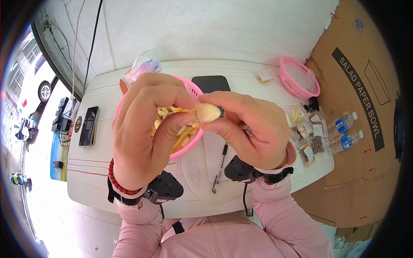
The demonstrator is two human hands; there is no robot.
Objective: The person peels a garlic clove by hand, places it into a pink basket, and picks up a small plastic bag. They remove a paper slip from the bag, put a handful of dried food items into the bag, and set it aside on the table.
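Observation:
Between the fingertips of both hands is a pale cream garlic clove (208,113), smooth and rounded. My left hand (146,116) pinches its left side with thumb and forefinger, the other fingers curled behind. From the right, my right hand (254,124) grips it between thumb and forefinger, and something small and whitish shows by its curled fingers, too hidden to name. Beneath the hands stands a pink basket (189,148) with yellow strips and pale pieces in it, partly covered by my left hand.
On the white table (103,180) lie a phone (89,127), a pen (220,165) over lined paper, and a black flat object (211,84). At right are a smaller pink basket (289,86), several filled bags (317,130), two water bottles (345,142) and a large cardboard box (344,180).

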